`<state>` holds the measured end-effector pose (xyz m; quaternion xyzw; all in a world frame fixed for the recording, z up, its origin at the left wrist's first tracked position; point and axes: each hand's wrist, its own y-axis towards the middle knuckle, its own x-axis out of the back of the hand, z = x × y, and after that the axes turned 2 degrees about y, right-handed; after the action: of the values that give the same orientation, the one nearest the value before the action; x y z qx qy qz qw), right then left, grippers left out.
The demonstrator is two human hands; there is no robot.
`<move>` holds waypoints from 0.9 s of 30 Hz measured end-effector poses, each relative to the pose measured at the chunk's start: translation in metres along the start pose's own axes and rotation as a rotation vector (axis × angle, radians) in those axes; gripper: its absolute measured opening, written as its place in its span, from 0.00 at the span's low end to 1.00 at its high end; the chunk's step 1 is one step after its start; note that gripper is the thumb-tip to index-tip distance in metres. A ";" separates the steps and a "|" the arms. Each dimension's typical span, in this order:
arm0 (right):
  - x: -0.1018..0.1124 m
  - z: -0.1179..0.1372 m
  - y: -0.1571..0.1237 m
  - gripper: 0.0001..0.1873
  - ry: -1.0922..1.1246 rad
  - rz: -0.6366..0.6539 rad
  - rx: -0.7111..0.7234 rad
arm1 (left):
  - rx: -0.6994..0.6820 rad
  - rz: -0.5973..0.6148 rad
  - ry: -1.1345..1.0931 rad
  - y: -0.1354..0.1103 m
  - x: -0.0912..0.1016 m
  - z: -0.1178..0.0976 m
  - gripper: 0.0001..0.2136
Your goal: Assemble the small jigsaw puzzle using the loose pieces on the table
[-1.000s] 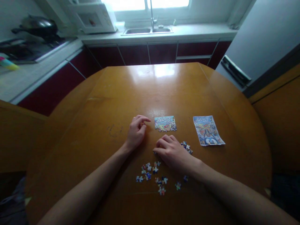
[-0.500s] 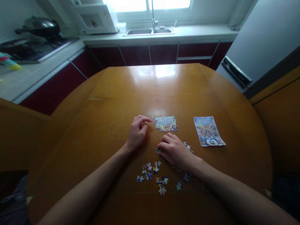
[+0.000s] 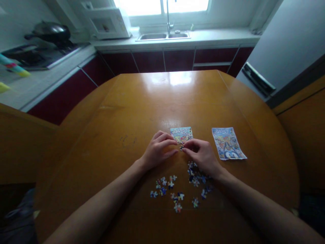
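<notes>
Between the thumb and fingers of my right hand [image 3: 203, 154] is a small puzzle piece [image 3: 181, 148], just below the lower edge of the partly joined jigsaw puzzle [image 3: 181, 134]. My left hand [image 3: 161, 149] is beside it on the left, fingers apart and holding nothing, its fingertips near the piece. Loose puzzle pieces [image 3: 163, 191] lie scattered on the table nearer to me. Another cluster of pieces [image 3: 195, 176] lies below my right hand, which partly covers it. A creased picture sheet [image 3: 228, 143] is to the right of my right hand.
The wooden table [image 3: 132, 112] has rounded sides. Beyond it stand a counter with a double sink [image 3: 166, 36] and a white microwave-like box [image 3: 109, 23]. A dark pan [image 3: 50, 31] sits on the stove at the left. A pale fridge [image 3: 281, 44] stands at the right.
My right hand has moved up with the puzzle piece to the joined puzzle's lower edge, uncovering the pile. My left hand has come down and right, its fingers spreading. The view has shifted slightly.
</notes>
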<state>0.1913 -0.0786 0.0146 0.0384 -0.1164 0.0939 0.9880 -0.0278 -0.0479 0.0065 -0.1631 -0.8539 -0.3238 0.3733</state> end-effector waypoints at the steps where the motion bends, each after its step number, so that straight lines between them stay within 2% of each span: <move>1: 0.000 0.000 0.001 0.04 0.032 -0.018 -0.012 | -0.008 -0.009 0.016 0.000 0.000 -0.002 0.10; 9: -0.005 0.002 -0.001 0.07 0.124 -0.002 -0.025 | -0.002 -0.044 0.054 0.001 -0.002 -0.010 0.04; 13: -0.001 0.003 0.001 0.09 0.004 -0.051 0.005 | 0.008 -0.053 0.049 0.001 0.000 -0.006 0.05; 19: 0.010 -0.007 0.012 0.12 -0.184 -0.217 0.069 | 0.135 -0.040 0.111 0.002 -0.003 0.006 0.03; 27: 0.012 -0.021 0.019 0.12 -0.188 -0.266 0.082 | 0.279 -0.037 0.112 0.003 -0.003 0.007 0.02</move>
<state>0.2042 -0.0559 -0.0016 0.1025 -0.1981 -0.0370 0.9741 -0.0281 -0.0412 0.0016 -0.0757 -0.8713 -0.2173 0.4335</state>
